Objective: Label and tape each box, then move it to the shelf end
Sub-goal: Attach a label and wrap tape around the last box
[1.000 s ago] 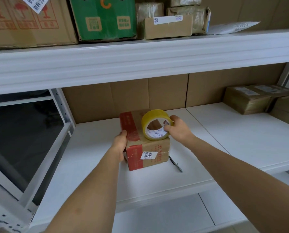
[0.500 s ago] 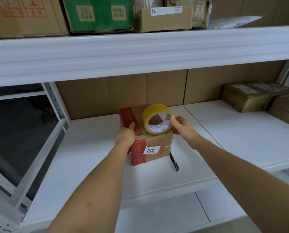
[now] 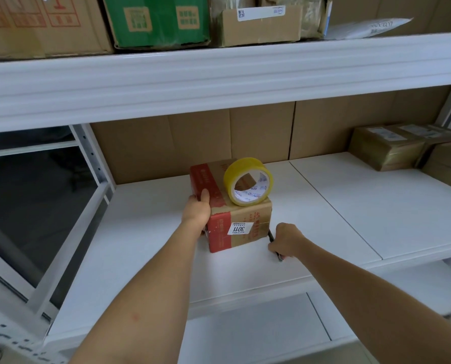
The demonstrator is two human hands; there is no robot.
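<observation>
Box [image 3: 241, 227] sits on white shelf [image 3: 145, 248], long axis running front-right to back-left, labelled "3011" face toward camera. Tape roll [image 3: 248, 181] stands on edge on top, hole facing camera. Left hand [image 3: 196, 210] grips box's left side, thumb on top. Right hand [image 3: 284, 241] grip curled around dark pen [image 3: 271, 235] beside box.
</observation>
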